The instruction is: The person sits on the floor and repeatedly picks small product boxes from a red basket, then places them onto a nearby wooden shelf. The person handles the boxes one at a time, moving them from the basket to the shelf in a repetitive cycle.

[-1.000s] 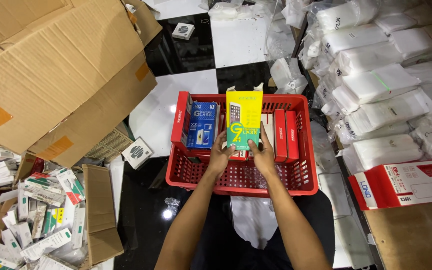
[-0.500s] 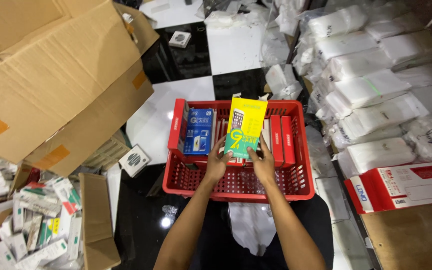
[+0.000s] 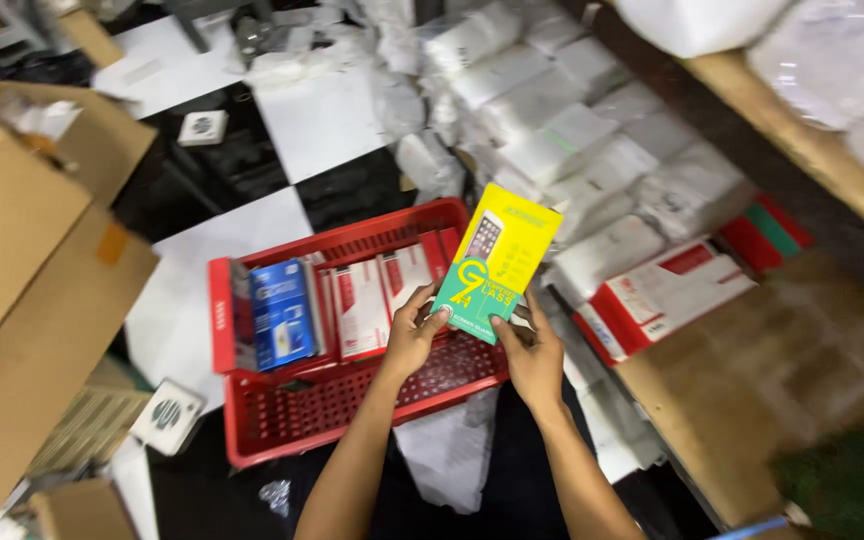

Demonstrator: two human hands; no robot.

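Note:
Both hands hold up a flat yellow and green screen-protector package (image 3: 497,262) above a red plastic basket (image 3: 252,440). My left hand (image 3: 414,338) grips its lower left corner, and my right hand (image 3: 532,352) grips its lower right edge. Inside the basket stand a blue package (image 3: 280,312) at the left and several white and red packages (image 3: 362,305) beside it.
A large cardboard box (image 3: 22,300) lies at the left. Wrapped white parcels (image 3: 562,140) are piled at the upper right. A red and white box (image 3: 667,295) sits by a wooden shelf (image 3: 782,370). Small white boxes (image 3: 167,415) lie on the black and white floor.
The view has tilted and swung right. The hands have lifted the yellow and green package higher and rightward, still over the basket.

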